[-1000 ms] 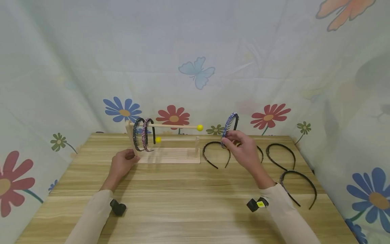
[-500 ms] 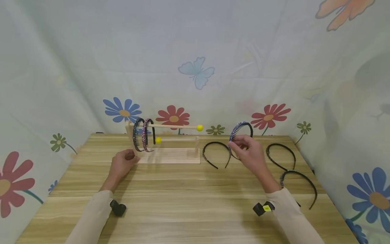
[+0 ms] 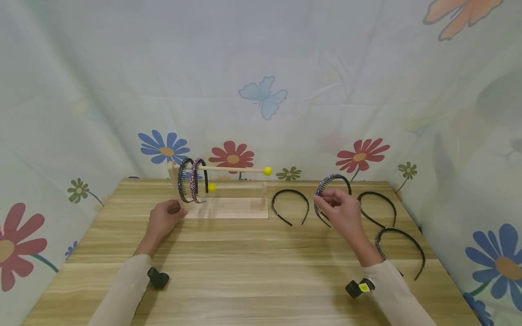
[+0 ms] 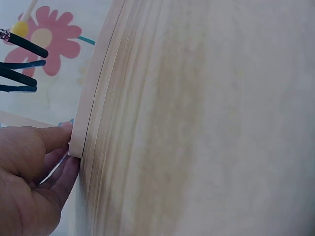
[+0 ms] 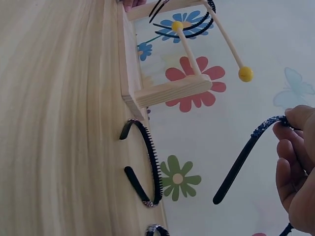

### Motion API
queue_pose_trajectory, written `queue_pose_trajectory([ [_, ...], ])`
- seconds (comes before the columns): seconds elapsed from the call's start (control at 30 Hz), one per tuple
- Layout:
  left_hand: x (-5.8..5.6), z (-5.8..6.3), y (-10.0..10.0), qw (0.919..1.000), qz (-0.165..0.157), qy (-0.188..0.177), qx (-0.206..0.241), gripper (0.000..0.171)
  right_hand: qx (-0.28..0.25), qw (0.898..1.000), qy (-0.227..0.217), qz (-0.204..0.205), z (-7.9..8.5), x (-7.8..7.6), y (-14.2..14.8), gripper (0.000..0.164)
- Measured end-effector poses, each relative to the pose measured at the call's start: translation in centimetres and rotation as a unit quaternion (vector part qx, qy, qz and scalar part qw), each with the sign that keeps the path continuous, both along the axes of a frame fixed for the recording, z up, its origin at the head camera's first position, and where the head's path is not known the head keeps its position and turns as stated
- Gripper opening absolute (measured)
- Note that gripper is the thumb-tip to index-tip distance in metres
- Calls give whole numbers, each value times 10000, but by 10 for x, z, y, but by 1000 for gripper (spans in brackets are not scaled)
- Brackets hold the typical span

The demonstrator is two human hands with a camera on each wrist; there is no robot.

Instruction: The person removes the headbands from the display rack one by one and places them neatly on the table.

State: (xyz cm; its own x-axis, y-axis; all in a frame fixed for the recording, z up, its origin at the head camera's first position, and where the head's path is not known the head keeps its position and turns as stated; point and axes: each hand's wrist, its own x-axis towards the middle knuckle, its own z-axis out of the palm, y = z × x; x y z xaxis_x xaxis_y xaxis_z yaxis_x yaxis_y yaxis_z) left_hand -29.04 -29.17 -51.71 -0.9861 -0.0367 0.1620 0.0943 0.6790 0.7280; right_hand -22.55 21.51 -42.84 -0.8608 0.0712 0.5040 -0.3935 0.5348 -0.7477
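My right hand (image 3: 341,213) pinches a black toothed headband (image 3: 333,176) with blue glitter along its band, raised over the right part of the table. In the right wrist view, thumb and fingers grip the glittery part, and one arm of the headband (image 5: 235,173) points down. At the left, my left hand (image 3: 164,217) holds the end of a wooden rack's base (image 3: 228,208); the left wrist view shows its fingers pinching the base's corner (image 4: 77,147). Two headbands hang on the rack's upper rod (image 3: 236,169): a dark glittery one (image 3: 181,181) and a pink glittery one (image 3: 193,182).
Black headbands lie on the wooden table (image 3: 244,271): one (image 3: 290,191) beside the rack, one (image 3: 379,194) at the back right, another (image 3: 409,234) nearer me. One more, partly hidden, lies behind my right hand. Yellow balls cap the upper rod (image 3: 267,171) and lower rod (image 3: 211,187).
My right hand has moved rightward and down with the blue glittery headband, turning it so its arch shows wider. My left hand and the rack have stayed in place.
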Motion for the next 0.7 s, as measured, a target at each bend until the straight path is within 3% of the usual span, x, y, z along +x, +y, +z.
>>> queue_pose_trajectory([
  [0.23, 0, -1, 0, 10000, -4, 8, -21, 43, -174, 9990, -310, -285, -10, 7, 6, 26],
  [0.7, -1, -1, 1, 10000, 1, -59, 6, 46, 299, 9912, -839, -976, -30, 18, 20, 24],
])
